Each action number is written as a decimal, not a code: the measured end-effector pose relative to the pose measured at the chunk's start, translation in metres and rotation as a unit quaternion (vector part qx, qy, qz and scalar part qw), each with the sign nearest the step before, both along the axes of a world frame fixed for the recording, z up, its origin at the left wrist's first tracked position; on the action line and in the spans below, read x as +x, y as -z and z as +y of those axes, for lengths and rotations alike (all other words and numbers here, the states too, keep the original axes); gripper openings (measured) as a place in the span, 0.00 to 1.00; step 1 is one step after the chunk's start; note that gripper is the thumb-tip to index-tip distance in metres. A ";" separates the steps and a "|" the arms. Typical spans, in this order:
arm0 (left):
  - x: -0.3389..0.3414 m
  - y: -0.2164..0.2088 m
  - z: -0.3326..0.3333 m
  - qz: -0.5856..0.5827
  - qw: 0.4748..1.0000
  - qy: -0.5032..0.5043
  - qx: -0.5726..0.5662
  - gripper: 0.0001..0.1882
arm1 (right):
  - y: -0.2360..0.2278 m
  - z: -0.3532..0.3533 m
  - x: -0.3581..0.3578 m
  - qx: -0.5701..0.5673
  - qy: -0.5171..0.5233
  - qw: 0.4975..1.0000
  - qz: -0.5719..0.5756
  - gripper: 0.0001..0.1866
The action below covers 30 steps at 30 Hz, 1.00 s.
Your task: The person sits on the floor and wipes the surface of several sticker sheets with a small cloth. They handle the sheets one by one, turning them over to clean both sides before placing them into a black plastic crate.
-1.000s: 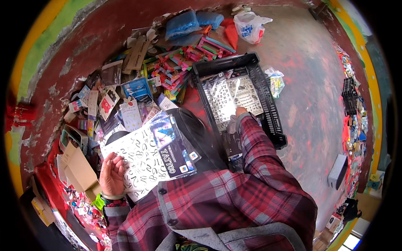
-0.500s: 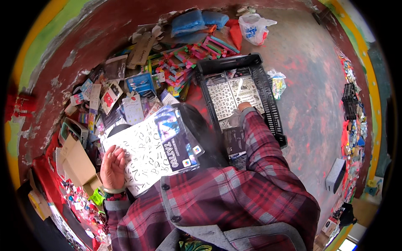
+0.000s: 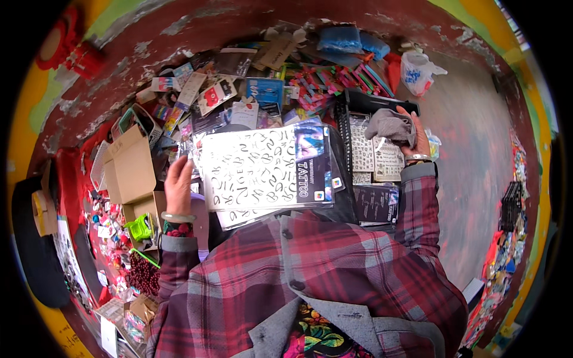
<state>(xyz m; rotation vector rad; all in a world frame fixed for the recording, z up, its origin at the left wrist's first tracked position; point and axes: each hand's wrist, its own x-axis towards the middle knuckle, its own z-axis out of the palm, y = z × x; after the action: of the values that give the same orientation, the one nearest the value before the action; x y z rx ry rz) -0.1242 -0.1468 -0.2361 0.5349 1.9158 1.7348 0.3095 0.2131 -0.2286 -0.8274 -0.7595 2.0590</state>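
Note:
A stack of temporary tattoo sheets (image 3: 250,167), white with black lettering and a dark printed header, lies across my lap. Beside its left edge is my left hand (image 3: 179,188), fingers stretched out and holding nothing. My right hand (image 3: 421,136) grips a crumpled grey cloth (image 3: 389,126) above the black plastic crate (image 3: 344,122). In the crate, more tattoo sheets (image 3: 388,160) show below the cloth, which hides part of them. A dark-headed tattoo pack (image 3: 376,203) lies at the crate's near end.
Packaged goods, including a blue pack (image 3: 264,91) and colourful strips (image 3: 322,86), are heaped beyond my lap. To the left stand an open cardboard box (image 3: 128,164) and a white basket (image 3: 143,122). A white plastic bag (image 3: 418,71) sits at the far right.
My right hand has risen from the sheets inside the crate, and the grey cloth now shows plainly in it. My left hand's fingers have straightened. The view has swung left.

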 end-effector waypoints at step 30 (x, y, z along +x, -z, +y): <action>0.035 0.009 0.013 -0.199 0.971 0.095 0.097 0.13 | -0.003 -0.178 -0.193 0.721 -0.278 0.427 -0.470 0.34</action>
<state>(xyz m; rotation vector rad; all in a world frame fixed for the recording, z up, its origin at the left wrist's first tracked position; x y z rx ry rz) -0.0894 -0.1341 -0.2451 0.3885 1.3833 1.7563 0.1166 0.0348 -0.2261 -0.4826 -3.0229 0.2632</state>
